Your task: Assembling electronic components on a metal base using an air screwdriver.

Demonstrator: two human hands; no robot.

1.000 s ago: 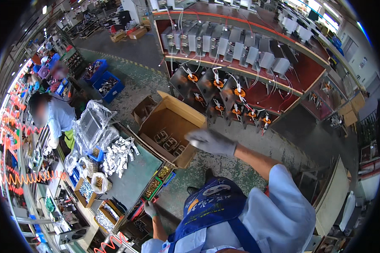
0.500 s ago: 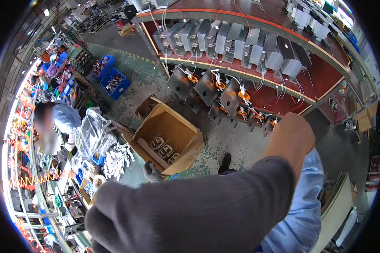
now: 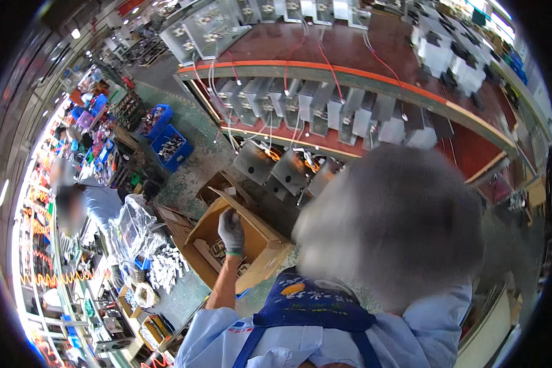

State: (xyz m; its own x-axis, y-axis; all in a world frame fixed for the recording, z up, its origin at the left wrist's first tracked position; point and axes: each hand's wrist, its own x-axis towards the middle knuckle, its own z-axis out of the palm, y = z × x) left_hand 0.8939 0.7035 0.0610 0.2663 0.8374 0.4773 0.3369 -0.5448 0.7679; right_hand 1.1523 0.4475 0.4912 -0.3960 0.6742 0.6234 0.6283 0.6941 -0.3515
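Note:
My left hand (image 3: 231, 232), in a grey glove, reaches over an open cardboard box (image 3: 270, 260). Its fingers look curled near the far rim; whatever they hold, if anything, is hidden. Inside the box lie metal looped parts (image 3: 218, 248), partly covered by my hand and forearm. Close to the camera, my right hand (image 3: 392, 227) in its grey covering is a large blur. Its fingers are smeared, so its grip cannot be read. It hides part of the shelving behind it.
A rack (image 3: 349, 52) with grey metal housings and dangling wires stands ahead. Blue bins (image 3: 172, 153) sit on the floor at the far left. A co-worker (image 3: 98, 205) is at the cluttered bench on the left, near clear plastic wrap (image 3: 132, 224) and a pile of white parts (image 3: 167, 268).
My left hand has moved from the box's near edge to over its inside. My right arm, which crossed the lower view, has swung to the right and now blurs before the rack.

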